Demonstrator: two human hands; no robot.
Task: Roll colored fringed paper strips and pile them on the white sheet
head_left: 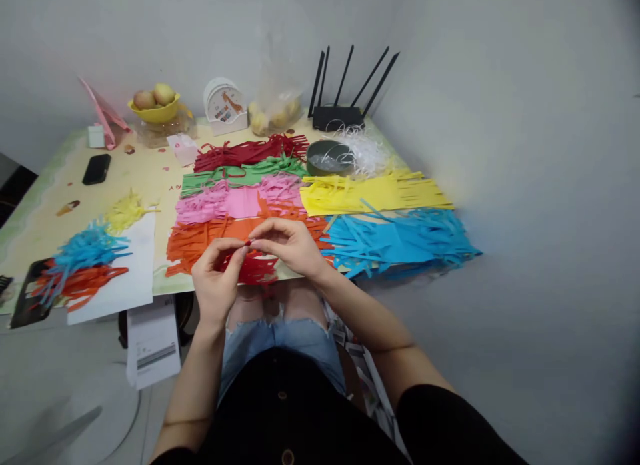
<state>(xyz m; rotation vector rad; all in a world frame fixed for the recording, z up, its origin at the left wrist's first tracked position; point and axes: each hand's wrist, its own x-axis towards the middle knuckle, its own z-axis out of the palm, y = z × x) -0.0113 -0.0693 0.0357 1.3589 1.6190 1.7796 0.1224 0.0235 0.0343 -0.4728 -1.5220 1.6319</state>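
Observation:
At the table's near edge, my left hand point(216, 278) and my right hand point(294, 247) meet, fingertips pinched together on the small twisted top of a red paper tassel point(257, 270). Its cut strips hang down behind and below my fingers. Just beyond my hands lies an orange fringed paper sheet point(195, 241), partly covered by them. Pink point(243, 201), green point(213, 180) and dark red fringed paper point(250, 153) are laid in rows behind it. To the right are yellow point(370, 193) and blue fringed paper point(395, 241).
Finished-looking blue point(93, 245), orange point(85, 285) and yellow tassels point(129, 211) lie at left on white paper point(143, 265). A phone point(97, 169), yellow fruit bowl point(155, 111), router point(339, 118), round dark tin point(327, 159) and white string point(370, 151) stand farther back. A wall rises at right.

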